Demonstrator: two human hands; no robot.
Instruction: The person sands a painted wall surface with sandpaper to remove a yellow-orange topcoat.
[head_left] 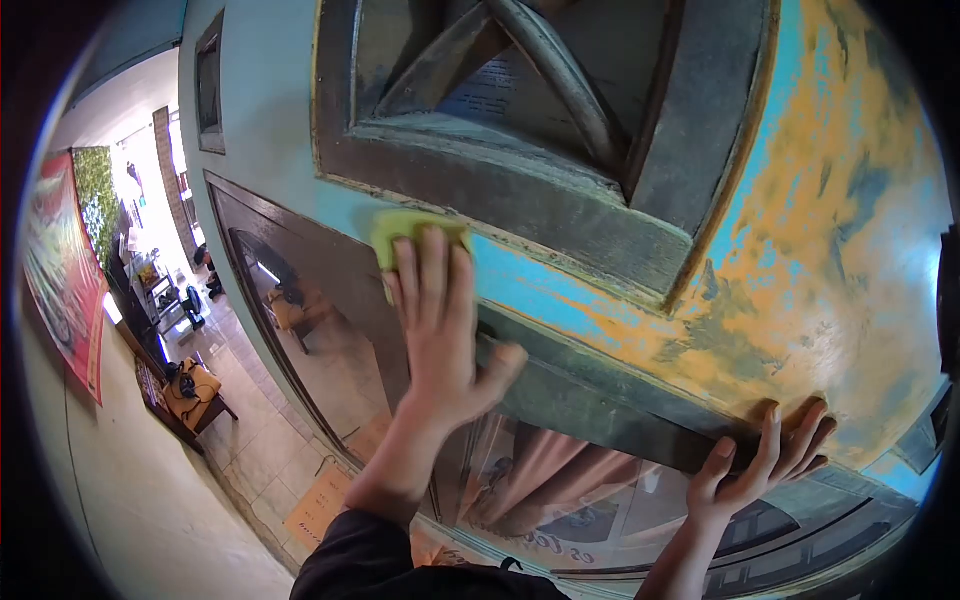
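My left hand presses a yellow-green pad flat against the wall strip below the wooden vent frame. Its fingers lie close together over the pad, and the thumb sticks out to the right. The pad is slightly blurred; whether it is cloth or abrasive sheet I cannot tell. Bright blue and orange patches of paint run along the strip to the right of the pad. Lower right, my right hand rests with fingers spread on the top edge of the dark window frame, holding nothing.
Overhead juts the dark wooden vent frame with crossed bars. Glass panes with a pinkish curtain sit beneath the strip. At left, a tiled walkway leads past a chair with a bag and a red banner.
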